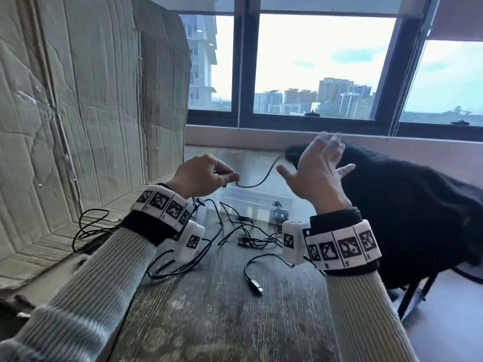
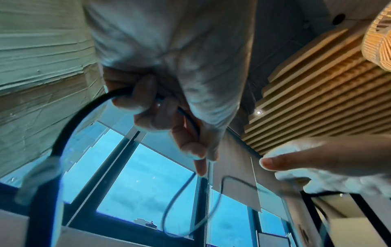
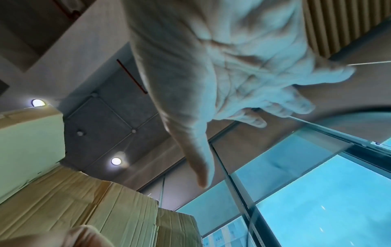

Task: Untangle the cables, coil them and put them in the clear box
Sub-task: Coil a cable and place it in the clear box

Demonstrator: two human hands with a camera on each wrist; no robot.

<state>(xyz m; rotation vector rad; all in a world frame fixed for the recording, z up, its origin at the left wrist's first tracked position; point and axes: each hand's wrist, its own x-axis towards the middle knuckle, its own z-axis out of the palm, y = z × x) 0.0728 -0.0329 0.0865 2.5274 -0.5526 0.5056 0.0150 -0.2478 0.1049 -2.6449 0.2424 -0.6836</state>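
Observation:
Above the table my left hand [image 1: 206, 176] pinches a thin black cable [image 1: 257, 182] between thumb and fingertips. In the left wrist view its curled fingers [image 2: 148, 100] hold the cable [image 2: 63, 127], which loops below them. The cable runs right and passes behind my right hand [image 1: 321, 165]. That hand is raised with spread fingers and an empty palm [image 3: 232, 80]. The clear box [image 1: 257, 198] lies on the table below both hands, with a dark coil [image 1: 278, 215] at its right end. A tangle of black cables [image 1: 245, 237] lies in front of the box.
Creased cardboard [image 1: 91, 113] stands along the left side and folds onto the wooden table [image 1: 222, 322]. A black garment [image 1: 405, 210] is draped over a chair at the right. A loose USB plug [image 1: 257, 284] lies near the middle. A window fills the back.

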